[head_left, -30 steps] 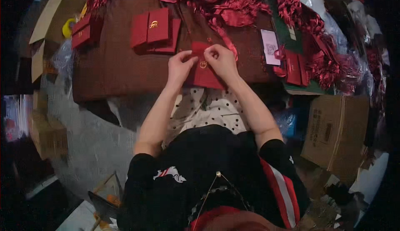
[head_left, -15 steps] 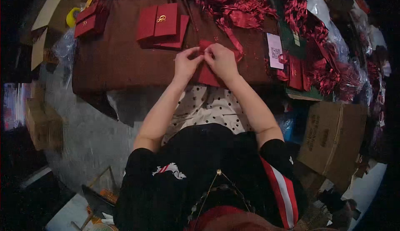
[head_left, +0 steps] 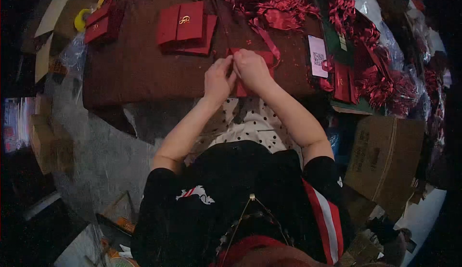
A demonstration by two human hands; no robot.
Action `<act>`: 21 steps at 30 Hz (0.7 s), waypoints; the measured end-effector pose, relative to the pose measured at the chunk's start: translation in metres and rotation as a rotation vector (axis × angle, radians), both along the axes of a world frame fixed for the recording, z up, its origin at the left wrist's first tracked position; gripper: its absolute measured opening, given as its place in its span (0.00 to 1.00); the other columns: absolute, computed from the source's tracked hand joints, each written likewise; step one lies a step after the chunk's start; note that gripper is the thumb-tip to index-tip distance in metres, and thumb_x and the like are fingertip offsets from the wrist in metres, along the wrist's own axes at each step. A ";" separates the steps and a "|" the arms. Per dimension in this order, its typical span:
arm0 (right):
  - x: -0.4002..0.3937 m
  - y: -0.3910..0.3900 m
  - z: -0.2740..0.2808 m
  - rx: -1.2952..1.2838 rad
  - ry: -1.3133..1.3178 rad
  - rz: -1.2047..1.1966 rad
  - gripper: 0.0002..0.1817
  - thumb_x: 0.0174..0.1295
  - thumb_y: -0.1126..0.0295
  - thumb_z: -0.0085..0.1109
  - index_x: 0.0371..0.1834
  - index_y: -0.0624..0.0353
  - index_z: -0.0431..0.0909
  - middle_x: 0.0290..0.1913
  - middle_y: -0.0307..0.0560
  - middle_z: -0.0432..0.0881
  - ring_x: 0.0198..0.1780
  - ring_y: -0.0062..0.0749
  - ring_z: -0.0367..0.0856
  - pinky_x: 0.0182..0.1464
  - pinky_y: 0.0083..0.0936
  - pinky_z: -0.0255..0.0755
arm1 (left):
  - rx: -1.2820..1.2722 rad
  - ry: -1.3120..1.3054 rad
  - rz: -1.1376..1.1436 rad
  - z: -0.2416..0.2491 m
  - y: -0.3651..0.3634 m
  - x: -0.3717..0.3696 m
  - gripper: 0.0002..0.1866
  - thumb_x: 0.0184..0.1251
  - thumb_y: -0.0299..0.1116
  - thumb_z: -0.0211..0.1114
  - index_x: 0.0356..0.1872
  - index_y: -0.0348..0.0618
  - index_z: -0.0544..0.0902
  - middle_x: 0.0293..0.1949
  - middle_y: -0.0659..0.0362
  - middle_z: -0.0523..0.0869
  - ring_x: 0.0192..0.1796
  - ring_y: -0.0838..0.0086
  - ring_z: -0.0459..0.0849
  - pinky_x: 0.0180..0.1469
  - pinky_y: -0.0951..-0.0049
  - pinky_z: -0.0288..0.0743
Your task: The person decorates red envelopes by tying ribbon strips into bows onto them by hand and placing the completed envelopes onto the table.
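My left hand [head_left: 220, 80] and my right hand [head_left: 252, 70] meet at the front of the brown-covered table, fingers bent and pinched together. What their fingertips grip is hidden. Directly beneath them lies a red pouch-like piece [head_left: 242, 91], partly covered by both hands. A loose end of shiny red ribbon [head_left: 266, 39] trails down to its right side. Behind my left hand, a red flap-front pouch with a gold emblem [head_left: 180, 24] rests on another red one [head_left: 210, 33].
A heap of red ribbon [head_left: 274, 2] covers the back of the table [head_left: 139, 69]. At right are a white QR-code card [head_left: 318, 56] and a red packet [head_left: 342, 81]. Another red pouch [head_left: 98, 25] sits at left. Cardboard boxes [head_left: 385, 161] stand beside the table.
My hands have drawn closer together, and the fingers have curled in tighter. The red piece beneath them has shifted and shows more of its right part.
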State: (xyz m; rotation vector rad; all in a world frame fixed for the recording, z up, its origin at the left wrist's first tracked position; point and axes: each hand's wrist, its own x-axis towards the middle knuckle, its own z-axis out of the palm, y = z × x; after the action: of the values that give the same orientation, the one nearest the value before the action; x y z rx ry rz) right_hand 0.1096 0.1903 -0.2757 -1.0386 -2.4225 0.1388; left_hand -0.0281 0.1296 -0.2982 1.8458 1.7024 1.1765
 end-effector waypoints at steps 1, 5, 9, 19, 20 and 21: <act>0.004 0.003 -0.001 -0.060 0.064 0.036 0.07 0.60 0.69 0.62 0.34 0.63 0.77 0.32 0.56 0.79 0.37 0.55 0.82 0.41 0.46 0.77 | 0.010 -0.013 0.004 -0.002 0.001 -0.001 0.22 0.63 0.34 0.68 0.58 0.39 0.81 0.47 0.48 0.85 0.50 0.50 0.85 0.54 0.56 0.79; 0.018 0.009 0.006 -0.326 0.247 -0.111 0.10 0.57 0.65 0.68 0.37 0.58 0.85 0.38 0.52 0.84 0.41 0.49 0.84 0.45 0.42 0.77 | -0.163 -0.308 -0.205 -0.007 0.004 -0.024 0.26 0.65 0.33 0.67 0.64 0.37 0.79 0.49 0.48 0.87 0.48 0.63 0.87 0.53 0.67 0.79; 0.023 0.002 0.008 -0.267 0.237 -0.214 0.11 0.53 0.65 0.73 0.34 0.60 0.87 0.39 0.50 0.86 0.44 0.44 0.86 0.46 0.37 0.78 | -0.173 -0.183 -0.121 0.011 0.014 -0.023 0.15 0.61 0.28 0.70 0.51 0.42 0.87 0.43 0.52 0.84 0.44 0.63 0.86 0.48 0.68 0.79; 0.044 -0.012 -0.004 -0.485 0.507 -0.226 0.23 0.50 0.74 0.76 0.51 0.61 0.79 0.52 0.48 0.73 0.42 0.27 0.81 0.40 0.25 0.80 | 0.190 0.163 -0.225 0.026 0.033 -0.019 0.06 0.58 0.28 0.69 0.37 0.44 0.87 0.42 0.56 0.83 0.42 0.57 0.86 0.40 0.60 0.80; 0.049 -0.011 -0.012 -0.402 0.487 -0.200 0.30 0.47 0.77 0.77 0.55 0.59 0.73 0.52 0.46 0.68 0.36 0.25 0.76 0.37 0.23 0.80 | 0.153 0.162 -0.222 0.023 0.032 -0.020 0.06 0.58 0.28 0.69 0.37 0.44 0.87 0.41 0.56 0.83 0.41 0.57 0.87 0.41 0.61 0.81; 0.048 -0.013 -0.015 -0.409 0.488 -0.199 0.30 0.47 0.77 0.77 0.55 0.59 0.73 0.52 0.46 0.68 0.36 0.25 0.76 0.37 0.23 0.80 | 0.146 0.163 -0.221 0.018 0.028 -0.021 0.06 0.58 0.28 0.69 0.37 0.44 0.87 0.41 0.56 0.83 0.41 0.57 0.87 0.41 0.61 0.81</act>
State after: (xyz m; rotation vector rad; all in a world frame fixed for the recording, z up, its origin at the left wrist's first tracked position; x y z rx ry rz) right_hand 0.1573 0.1771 -0.2906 -1.2400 -1.8758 0.7505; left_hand -0.0492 0.1575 -0.2799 2.2075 1.4783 1.1123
